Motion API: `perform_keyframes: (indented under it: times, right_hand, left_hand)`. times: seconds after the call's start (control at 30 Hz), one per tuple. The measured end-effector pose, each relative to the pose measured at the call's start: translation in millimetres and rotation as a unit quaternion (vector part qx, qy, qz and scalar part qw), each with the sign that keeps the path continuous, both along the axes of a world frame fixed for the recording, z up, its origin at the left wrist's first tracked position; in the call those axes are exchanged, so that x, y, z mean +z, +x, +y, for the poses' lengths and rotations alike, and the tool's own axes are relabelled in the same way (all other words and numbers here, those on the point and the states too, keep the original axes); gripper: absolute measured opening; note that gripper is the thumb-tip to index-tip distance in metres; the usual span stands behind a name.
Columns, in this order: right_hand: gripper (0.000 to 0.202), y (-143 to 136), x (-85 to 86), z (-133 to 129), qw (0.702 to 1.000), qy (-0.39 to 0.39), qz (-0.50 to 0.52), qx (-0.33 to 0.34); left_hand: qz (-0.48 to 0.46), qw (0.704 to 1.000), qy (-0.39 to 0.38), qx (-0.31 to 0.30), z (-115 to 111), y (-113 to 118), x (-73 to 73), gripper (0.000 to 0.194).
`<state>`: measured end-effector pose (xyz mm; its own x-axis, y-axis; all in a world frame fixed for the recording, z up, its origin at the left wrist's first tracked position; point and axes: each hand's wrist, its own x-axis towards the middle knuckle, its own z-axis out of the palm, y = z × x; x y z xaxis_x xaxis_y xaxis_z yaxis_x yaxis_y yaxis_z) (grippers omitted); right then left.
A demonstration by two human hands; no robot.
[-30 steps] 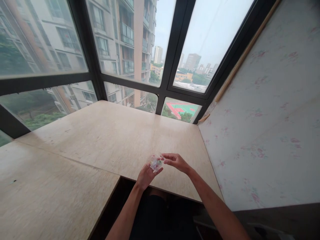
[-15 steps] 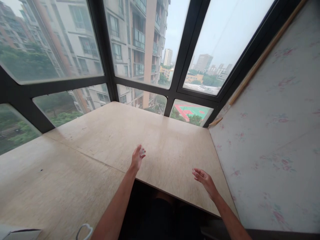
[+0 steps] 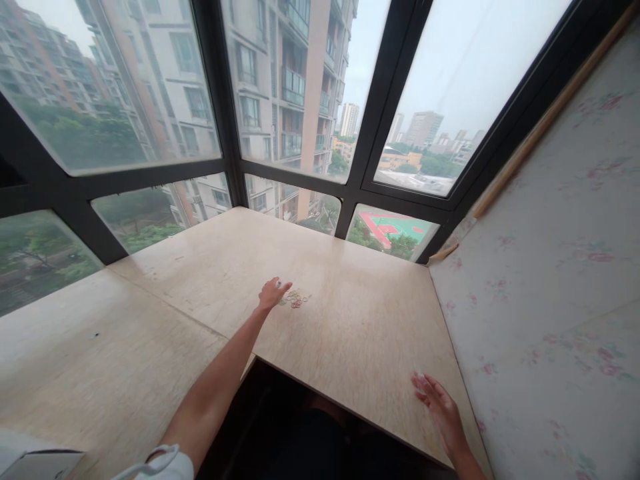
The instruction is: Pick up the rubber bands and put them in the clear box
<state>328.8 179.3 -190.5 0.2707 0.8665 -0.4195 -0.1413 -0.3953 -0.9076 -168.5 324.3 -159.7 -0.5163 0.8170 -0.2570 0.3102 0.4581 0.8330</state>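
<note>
My left hand reaches over the middle of the table, its fingers wrapped round a small clear container that is mostly hidden. Right beside it, thin coloured rubber bands lie in a loose little heap on the tabletop; several show red, green and yellowish tones. Farther right and nearer the front edge, my right hand hovers with curled fingers brought together. Something pale and see-through seems to be at its fingertips, too unclear to name.
The pale wood-grain table runs up to dark-framed windows. A papered wall borders the right side. At the lower left sits a white box, and a small dark speck lies on the left part of the table.
Rubber bands now lie on the table where none showed before. My left hand has moved forward and turned over. My right hand has drawn back to the right.
</note>
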Motion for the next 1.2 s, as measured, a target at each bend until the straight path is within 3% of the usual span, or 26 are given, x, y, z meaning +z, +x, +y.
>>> perform_keyframes:
  times: [0.13,0.27,0.37,0.47,0.6,0.73,0.9,1.07,1.2]
  right_hand:
    - [0.056,2,-2.3,-2,0.999,0.017,0.033,-0.021]
    - [0.051,3,-1.1,3,0.994,0.024,0.100,-0.039]
    - [0.042,3,2.1,11,0.973,0.005,0.217,-0.073]
    - [0.027,3,4.6,21,0.944,-0.014,0.306,-0.119]
    - [0.024,12,2.1,27,0.935,-0.015,0.317,-0.159]
    - [0.020,28,-0.3,21,0.935,-0.038,0.308,-0.172]
    - [0.015,47,2.7,6,0.938,-0.080,0.296,-0.165]
    - [0.013,58,0.7,-3,0.939,-0.097,0.289,-0.160]
    - [0.014,66,-6.7,4,0.940,-0.098,0.285,-0.158]
  left_hand:
    - [-0.079,0.996,0.037,0.021,-8,5,8.5,0.076]
    - [-0.188,0.978,0.085,0.007,-20,38,13.9,0.090]
    - [-0.243,0.964,0.099,-0.037,-28,87,13.5,0.079]
    - [-0.290,0.945,0.104,-0.108,-37,151,9.1,0.065]
    - [-0.355,0.905,0.099,-0.211,-56,233,-4.2,0.063]
    - [-0.334,0.900,0.072,-0.269,-74,288,-25.7,0.065]
    - [-0.273,0.890,0.082,-0.357,-83,319,-44.5,0.068]
    - [-0.175,0.897,0.099,-0.393,-79,328,-43.6,0.071]
    - [-0.140,0.891,0.111,-0.416,-71,336,-45.9,0.070]
